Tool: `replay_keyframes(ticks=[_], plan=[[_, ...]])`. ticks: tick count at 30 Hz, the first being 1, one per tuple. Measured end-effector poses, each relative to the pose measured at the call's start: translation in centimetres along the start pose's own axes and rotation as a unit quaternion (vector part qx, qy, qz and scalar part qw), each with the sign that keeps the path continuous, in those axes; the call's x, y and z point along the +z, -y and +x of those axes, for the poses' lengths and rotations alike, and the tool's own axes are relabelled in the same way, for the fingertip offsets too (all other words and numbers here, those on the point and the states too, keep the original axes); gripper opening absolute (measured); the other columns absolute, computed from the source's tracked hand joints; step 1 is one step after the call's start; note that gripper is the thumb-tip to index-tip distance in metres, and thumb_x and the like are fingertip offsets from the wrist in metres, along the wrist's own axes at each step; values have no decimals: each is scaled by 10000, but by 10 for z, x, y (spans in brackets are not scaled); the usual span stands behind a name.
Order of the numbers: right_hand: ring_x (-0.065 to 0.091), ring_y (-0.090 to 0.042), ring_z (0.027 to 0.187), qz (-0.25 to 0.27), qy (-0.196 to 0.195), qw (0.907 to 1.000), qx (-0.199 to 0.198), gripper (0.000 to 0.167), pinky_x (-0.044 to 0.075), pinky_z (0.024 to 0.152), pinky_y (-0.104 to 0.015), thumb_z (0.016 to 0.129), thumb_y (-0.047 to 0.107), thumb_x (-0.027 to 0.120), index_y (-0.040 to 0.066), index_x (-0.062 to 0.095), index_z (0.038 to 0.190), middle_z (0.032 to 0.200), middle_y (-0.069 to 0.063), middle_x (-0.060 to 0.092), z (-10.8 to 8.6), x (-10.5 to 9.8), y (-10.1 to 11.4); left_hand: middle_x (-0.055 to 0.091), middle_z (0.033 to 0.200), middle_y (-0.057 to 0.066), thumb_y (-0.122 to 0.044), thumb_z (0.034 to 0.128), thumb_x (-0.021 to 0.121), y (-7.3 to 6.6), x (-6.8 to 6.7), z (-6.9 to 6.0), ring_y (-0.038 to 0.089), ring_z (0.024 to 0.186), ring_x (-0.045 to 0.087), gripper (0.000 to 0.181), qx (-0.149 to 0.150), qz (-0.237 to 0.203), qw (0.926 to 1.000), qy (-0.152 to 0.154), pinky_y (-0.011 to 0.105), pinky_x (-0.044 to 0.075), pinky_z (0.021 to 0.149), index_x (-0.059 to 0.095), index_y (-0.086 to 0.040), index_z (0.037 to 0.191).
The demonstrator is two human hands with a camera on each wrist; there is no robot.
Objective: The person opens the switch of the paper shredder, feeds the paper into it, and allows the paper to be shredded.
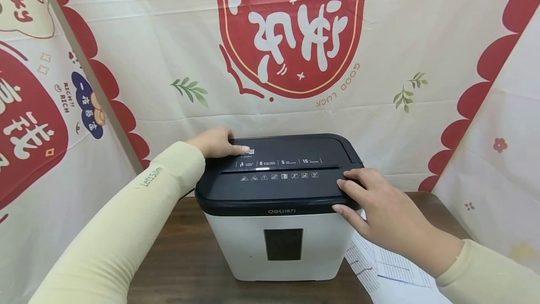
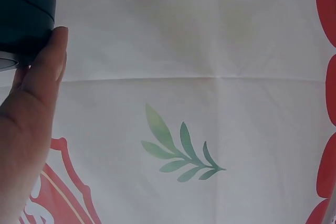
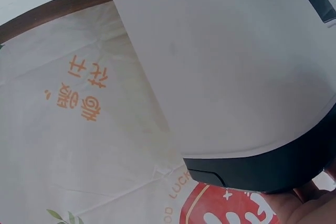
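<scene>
A shredder with a black lid (image 1: 274, 186) and a white body (image 1: 236, 243) stands upright in the head view. At the lid's left rear corner, my left hand (image 1: 215, 143) rests with its thumb on top beside a small label; its other fingers are mostly hidden at the edge. My right hand (image 1: 388, 210) touches the lid's right side with spread, slightly bent fingers. The left wrist view has my left hand (image 2: 29, 114) against the dark lid (image 2: 26, 14). Fingers of my right hand (image 3: 307, 203) meet the lid (image 3: 268, 169) in the right wrist view.
Printed sheets (image 1: 392, 271) lie on the brown wooden table (image 1: 185, 257), right of the shredder and partly under my right arm. A patterned cloth (image 1: 160, 60) hangs close behind the shredder, with more cloth at both sides. A dark cord shows at the shredder's left.
</scene>
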State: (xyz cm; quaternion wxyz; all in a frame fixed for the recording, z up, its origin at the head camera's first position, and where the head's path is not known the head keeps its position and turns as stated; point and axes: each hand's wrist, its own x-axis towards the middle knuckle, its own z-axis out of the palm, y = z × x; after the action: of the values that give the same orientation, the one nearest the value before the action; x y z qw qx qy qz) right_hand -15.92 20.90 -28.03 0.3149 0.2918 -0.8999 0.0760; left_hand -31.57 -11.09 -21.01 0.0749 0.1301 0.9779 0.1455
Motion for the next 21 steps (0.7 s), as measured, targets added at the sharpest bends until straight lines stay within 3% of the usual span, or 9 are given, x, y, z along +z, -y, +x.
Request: replay_keyframes(ticks=[4, 8, 13, 21], plan=[[562, -290, 1050, -48, 117, 9999, -49, 475, 574, 755, -419, 898, 462, 646, 51, 692, 1134, 1127, -128, 603, 2, -2, 0, 593, 1057, 165, -455, 886, 648, 2, 0, -1, 294, 1000, 545, 610, -17, -51, 10000, 9, 417, 460, 914, 545, 31, 1238], [574, -275, 1044, -93, 217, 9997, -19, 450, 582, 707, -384, 797, 352, 777, 64, 689, 1131, 1133, -110, 604, 4, -4, 0, 589, 1101, 173, -457, 889, 642, 2, -1, -2, 298, 1032, 539, 632, -6, -86, 9999, 60, 431, 451, 948, 534, 31, 1276], [593, -260, 1014, -69, 312, 9994, 112, 453, 573, 633, -344, 770, 328, 798, 79, 681, 1130, 1129, -90, 604, 4, -8, 1, 587, 1139, 182, -456, 892, 634, 0, -1, -4, 304, 1057, 538, 649, 77, -112, 9999, 85, 446, 442, 978, 521, 33, 1304], [602, -243, 988, -141, 222, 9996, 139, 468, 576, 629, -335, 750, 348, 799, 84, 685, 1119, 1113, -85, 613, 3, -7, -1, 578, 1150, 185, -452, 904, 612, 0, 2, -4, 309, 1074, 534, 654, 72, -145, 9998, 87, 455, 430, 997, 490, 29, 1329]])
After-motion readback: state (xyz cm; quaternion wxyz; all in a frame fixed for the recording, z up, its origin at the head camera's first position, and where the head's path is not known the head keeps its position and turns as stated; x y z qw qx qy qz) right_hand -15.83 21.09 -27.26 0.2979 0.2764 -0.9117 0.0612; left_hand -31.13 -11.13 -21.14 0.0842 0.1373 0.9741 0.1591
